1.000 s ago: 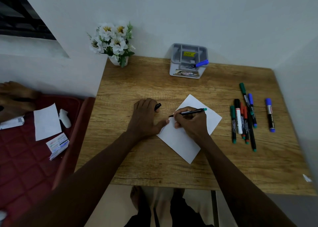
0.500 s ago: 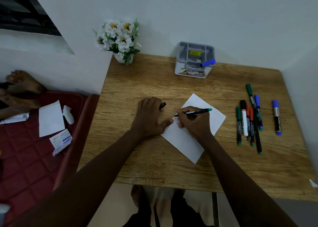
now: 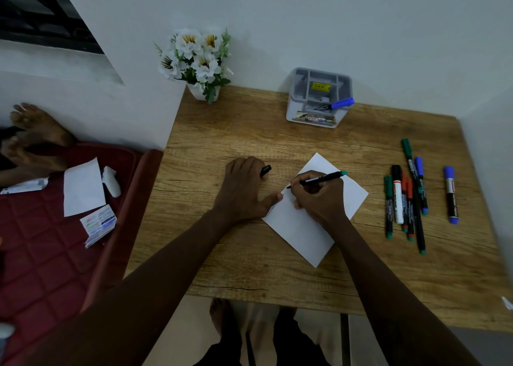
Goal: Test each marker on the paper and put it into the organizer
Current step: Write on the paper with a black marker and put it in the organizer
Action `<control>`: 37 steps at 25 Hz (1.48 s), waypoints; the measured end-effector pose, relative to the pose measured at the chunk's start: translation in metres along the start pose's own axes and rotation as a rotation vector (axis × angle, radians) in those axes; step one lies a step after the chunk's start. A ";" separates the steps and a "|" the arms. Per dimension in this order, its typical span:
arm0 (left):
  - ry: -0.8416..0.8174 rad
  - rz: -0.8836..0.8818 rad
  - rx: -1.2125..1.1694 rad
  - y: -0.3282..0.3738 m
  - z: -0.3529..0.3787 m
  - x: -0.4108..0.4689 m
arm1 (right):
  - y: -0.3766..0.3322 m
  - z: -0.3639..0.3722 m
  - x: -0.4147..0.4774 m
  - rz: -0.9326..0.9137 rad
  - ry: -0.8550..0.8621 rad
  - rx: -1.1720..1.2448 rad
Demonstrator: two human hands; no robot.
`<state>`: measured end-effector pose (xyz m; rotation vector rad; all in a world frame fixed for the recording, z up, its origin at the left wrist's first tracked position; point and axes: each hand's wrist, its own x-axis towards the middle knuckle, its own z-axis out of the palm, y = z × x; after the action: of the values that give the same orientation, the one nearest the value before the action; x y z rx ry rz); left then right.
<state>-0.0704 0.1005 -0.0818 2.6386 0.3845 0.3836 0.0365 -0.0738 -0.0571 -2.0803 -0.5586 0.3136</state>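
My right hand point(image 3: 319, 196) is curled round a black marker point(image 3: 319, 179) with a green end. I'm holding it like a pen, with the tip down on the white paper point(image 3: 302, 227) near its upper left edge. The paper lies cornerwise in the middle of the wooden table point(image 3: 222, 132), and there's a little squiggle point(image 3: 270, 213) by its left corner.

My left hand point(image 3: 244, 188) sits knuckles up just beside the sheet, with the thumb stretched out onto the paper's edge. The fingers are folded over a black cap point(image 3: 265, 170) that pokes out past them.

The grey organizer point(image 3: 319, 99) is at the back of the table by the wall, with one blue-capped marker point(image 3: 334, 105) lying tilted across its front compartment. Off to my right is a bunch of markers point(image 3: 398, 199) side by side – green, red, blue and black ends. One more blue marker point(image 3: 451, 196) lies a bit apart from them, further right.

A pot of white flowers point(image 3: 198, 60) stands in the back left corner.
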 end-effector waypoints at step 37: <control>0.007 0.004 -0.021 -0.001 0.001 0.001 | 0.005 0.000 0.004 0.023 0.060 0.046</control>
<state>-0.0690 0.1012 -0.0829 2.6189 0.3751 0.3967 0.0413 -0.0737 -0.0611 -2.0463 -0.4876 0.2738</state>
